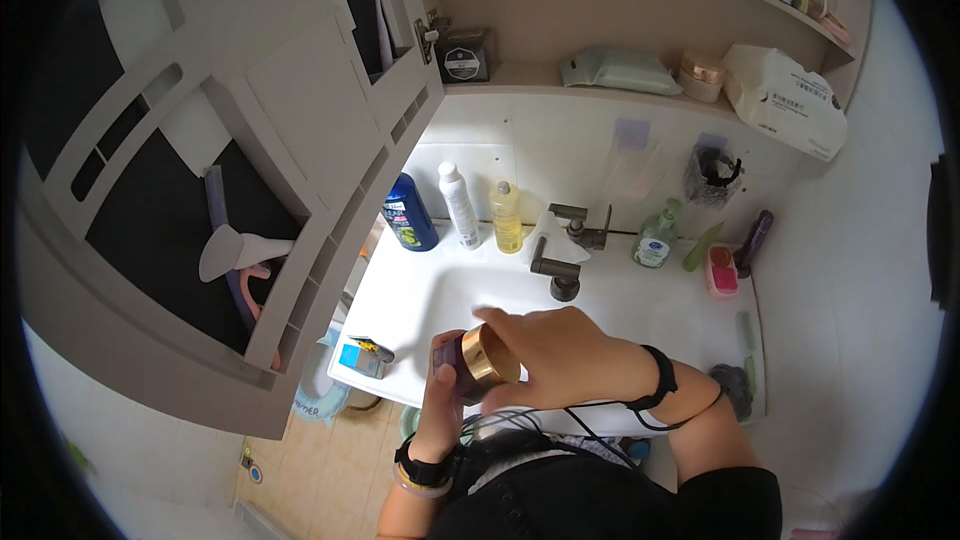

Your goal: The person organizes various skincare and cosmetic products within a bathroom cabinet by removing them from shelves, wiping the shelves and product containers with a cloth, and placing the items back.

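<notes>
My left hand (442, 397) is closed around the dark body of a cosmetic jar (454, 369) with a wide gold lid (487, 356). The jar is tilted, its lid facing my right hand (544, 352), which is at the lid with thumb and fingers spread on either side; whether the fingertips press on it is not plain. Both hands are over the near edge of a white washbasin (660, 315). Past them the dark faucet (564, 285) reaches over the bowl. A small blue and white box (360, 360) stands at the basin's left corner.
An open cabinet door (315, 112) with toothbrush and combs juts in at left. Along the basin's back stand a blue shampoo bottle (411, 217), a white spray bottle (459, 206), a yellow bottle (506, 217) and a green pump bottle (656, 240). A shelf (525, 79) above holds wipes packs and a jar.
</notes>
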A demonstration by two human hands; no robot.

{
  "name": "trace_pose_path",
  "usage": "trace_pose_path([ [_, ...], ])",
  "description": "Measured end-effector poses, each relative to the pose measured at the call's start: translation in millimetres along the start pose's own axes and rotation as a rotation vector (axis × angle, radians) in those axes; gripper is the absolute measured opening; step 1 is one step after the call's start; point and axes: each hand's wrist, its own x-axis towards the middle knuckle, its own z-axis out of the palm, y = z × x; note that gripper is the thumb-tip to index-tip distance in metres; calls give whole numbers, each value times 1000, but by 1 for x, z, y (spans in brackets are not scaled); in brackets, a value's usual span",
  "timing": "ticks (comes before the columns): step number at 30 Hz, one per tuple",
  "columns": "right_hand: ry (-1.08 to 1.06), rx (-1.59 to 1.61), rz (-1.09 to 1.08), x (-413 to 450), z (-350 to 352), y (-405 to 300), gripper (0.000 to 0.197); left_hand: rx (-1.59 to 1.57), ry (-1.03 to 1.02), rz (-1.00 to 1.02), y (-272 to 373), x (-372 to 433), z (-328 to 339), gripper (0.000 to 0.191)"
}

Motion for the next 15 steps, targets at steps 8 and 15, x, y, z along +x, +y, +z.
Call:
trace_pose_path([
  [8,12,132,-152,-4,1,-2,58,-92,13,-209,-4,-1,-11,58],
  [15,296,0,-391,-12,0,9,57,-582,-192,-348,2,4,-23,66],
])
